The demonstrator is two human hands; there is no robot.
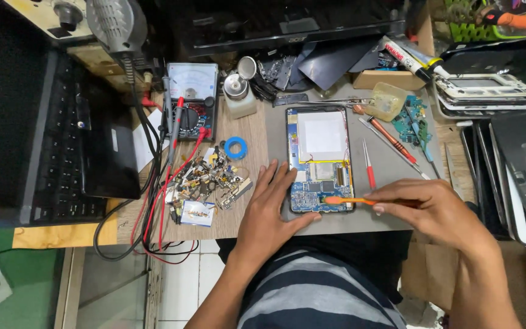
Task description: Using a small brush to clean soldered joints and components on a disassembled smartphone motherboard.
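Note:
An opened tablet lies on a grey mat, showing a white battery and a blue circuit board at its near end. My left hand rests flat on the mat against the tablet's lower left edge, fingers spread. My right hand pinches an orange brush, whose head touches the circuit board near the tablet's bottom edge.
A red-handled screwdriver and other tools lie right of the tablet. A multimeter with red leads, a heap of small parts and a blue tape ring sit left. Laptop far left; stacked tablet frames right.

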